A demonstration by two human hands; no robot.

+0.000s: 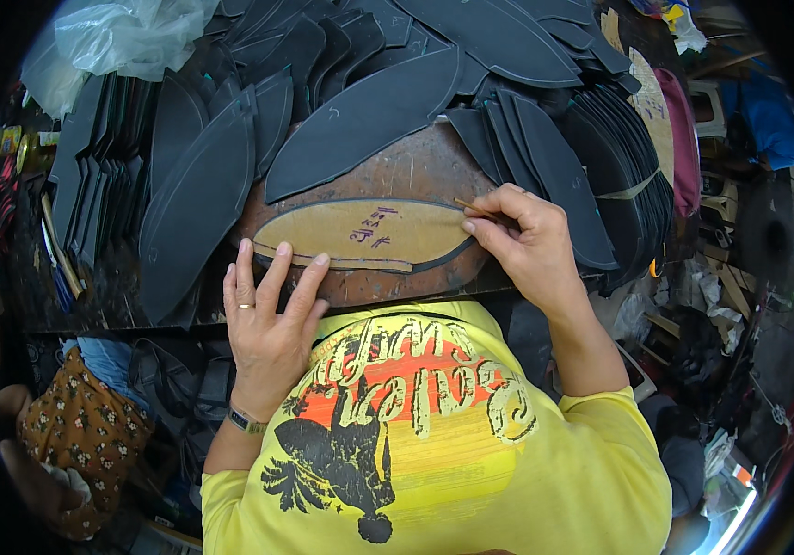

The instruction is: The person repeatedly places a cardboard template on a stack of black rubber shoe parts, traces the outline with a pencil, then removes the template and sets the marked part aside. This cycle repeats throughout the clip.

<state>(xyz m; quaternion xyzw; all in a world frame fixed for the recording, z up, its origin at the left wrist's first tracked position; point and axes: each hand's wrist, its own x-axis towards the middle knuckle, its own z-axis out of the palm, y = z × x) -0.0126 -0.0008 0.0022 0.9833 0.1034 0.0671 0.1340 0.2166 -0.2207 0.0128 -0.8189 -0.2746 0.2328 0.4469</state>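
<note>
A tan cardboard template (318,233), long and curved with handwritten marks, lies on a black sheet piece (448,258) whose edge shows around it. My left hand (272,310) is open, its spread fingertips resting on the template's near left edge. My right hand (531,242) is closed in a pinch on a thin brown stick-like tool (482,208). Its tip is at the template's right end. Whether this is a pen or a pointed marker I cannot tell. Just beyond the template lies a larger black leaf-shaped piece (364,120) with a pale outline.
Black cut pieces (498,42) are heaped across the back of the worn brown board (415,153). Upright stacks (101,176) stand at the left, and a banded stack (623,157) at the right. A clear plastic bag (124,37) sits at the far left. Someone in patterned brown cloth (92,425) is at lower left.
</note>
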